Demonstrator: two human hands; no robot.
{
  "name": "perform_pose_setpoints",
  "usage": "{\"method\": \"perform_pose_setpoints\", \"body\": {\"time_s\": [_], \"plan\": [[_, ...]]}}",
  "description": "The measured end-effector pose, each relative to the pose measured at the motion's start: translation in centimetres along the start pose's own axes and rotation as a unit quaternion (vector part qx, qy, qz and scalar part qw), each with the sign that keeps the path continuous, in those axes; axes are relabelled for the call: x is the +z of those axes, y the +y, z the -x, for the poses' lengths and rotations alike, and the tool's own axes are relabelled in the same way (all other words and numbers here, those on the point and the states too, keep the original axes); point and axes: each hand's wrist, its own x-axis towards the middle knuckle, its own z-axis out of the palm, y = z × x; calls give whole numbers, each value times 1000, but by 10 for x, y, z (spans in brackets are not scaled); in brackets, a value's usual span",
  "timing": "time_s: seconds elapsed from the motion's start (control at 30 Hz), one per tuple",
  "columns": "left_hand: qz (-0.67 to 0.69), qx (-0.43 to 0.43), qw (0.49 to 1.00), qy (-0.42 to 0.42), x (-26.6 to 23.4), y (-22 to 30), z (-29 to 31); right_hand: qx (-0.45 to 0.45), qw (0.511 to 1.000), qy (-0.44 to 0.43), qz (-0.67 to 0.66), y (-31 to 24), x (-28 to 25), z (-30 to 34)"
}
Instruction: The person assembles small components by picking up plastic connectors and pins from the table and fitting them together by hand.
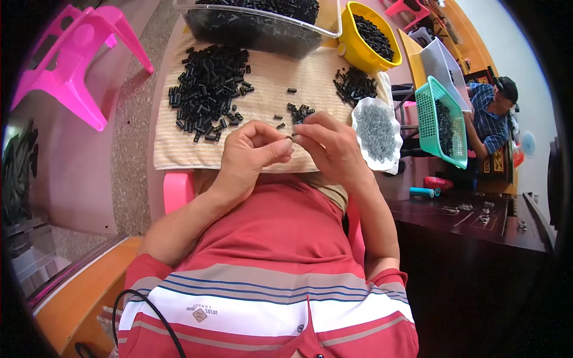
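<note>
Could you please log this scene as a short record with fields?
left hand: pinches a small dark part, meeting the right hand
surface: beige ribbed cloth
left of cloth: large heap of black plastic tubes
right edge: white scalloped dish of small grey metal pieces
behind: yellow plastic bowl of black pieces

Hands (292, 149) pinching small black part (290, 138)

Two hands are seen at work, the left hand (253, 149) and the right hand (328, 143), with one tiny part (290, 138) pinched between them. Two heaps of small black tubes are counted on one beige towel (280, 83): a large heap (209, 86) and a smaller heap (355, 83). One yellow bowl (358, 51), one clear tray (262, 27), one white dish (375, 132), one teal basket (441, 122) and two pink stools (80, 56) (406, 9) are also counted.
</note>
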Motion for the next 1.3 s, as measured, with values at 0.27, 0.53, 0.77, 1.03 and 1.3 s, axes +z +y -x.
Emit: {"method": "perform_pose_setpoints", "body": {"time_s": [0.27,0.53,0.77,1.03,1.3], "plan": [[39,65,996,52,-6,13,-6,-9,993,-63,95,19,13,-25],[61,64,995,48,-9,10,-8,23,958,-185,220,22,24,-33],[49,61,996,41,-8,10,-7,0,957,-180,226,25,29,-27],[41,48,997,43,-9,8,-6,3,950,-217,225,19,24,-35],[37,42,997,46,-11,7,-8,-13,967,-124,222,27,27,-23]]}}
